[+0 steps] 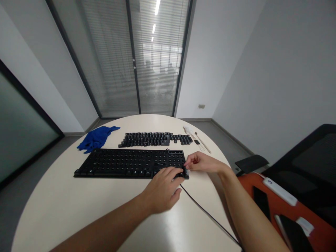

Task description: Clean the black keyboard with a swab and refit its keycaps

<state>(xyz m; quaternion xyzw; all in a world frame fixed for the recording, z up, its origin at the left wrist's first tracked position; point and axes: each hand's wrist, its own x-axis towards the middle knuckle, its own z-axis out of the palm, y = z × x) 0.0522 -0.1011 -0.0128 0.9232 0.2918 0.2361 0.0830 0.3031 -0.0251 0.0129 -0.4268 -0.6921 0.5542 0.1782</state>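
A black keyboard (118, 162) lies across the round table, most of its keycaps off and rows of small key sockets showing. My left hand (164, 189) rests over its lower right part, fingers stretched out and thumb apart, fingertips near the right edge. Thumb and fingers of my right hand (201, 162) are pinched together at the keyboard's right side; whatever small dark thing is between them is too small to make out. Behind the keyboard, loose black keycaps (147, 139) stand in rows, laid out like a keyboard.
A blue cloth (97, 138) lies crumpled at the left. Thin sticks (203, 142), white fluff (187, 130) and a small black piece (196, 142) lie at the back right. A black cable (207, 213) crosses the table front. An orange chair seat (249, 182) holds a phone (261, 201) and a white power strip (279, 190).
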